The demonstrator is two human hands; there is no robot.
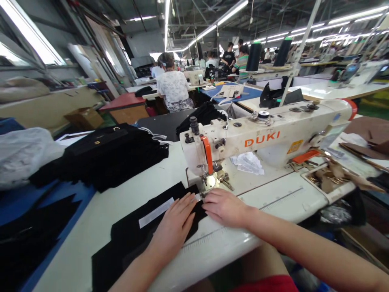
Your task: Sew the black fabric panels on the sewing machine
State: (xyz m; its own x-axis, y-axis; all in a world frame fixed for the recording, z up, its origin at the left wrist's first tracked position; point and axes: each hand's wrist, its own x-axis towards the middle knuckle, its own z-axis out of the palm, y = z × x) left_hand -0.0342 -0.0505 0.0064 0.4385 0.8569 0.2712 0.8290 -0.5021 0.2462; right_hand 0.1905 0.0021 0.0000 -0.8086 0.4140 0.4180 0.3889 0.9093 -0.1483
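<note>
A black fabric piece lies on the white sewing table, reaching to the needle area of the DUKI sewing machine. On the fabric is a white strip. My left hand rests flat on the fabric beside this strip, its fingers stretched toward the needle. A small pale piece shows at its fingertips. My right hand is at the fabric's right edge, just in front of the lit needle plate; its fingers are together and bent, and what they may pinch is hidden.
A black fabric pile lies left of the machine. White labels sit under the machine arm. A tray with brown pieces and metal parts stands at the right. A seated person works farther ahead.
</note>
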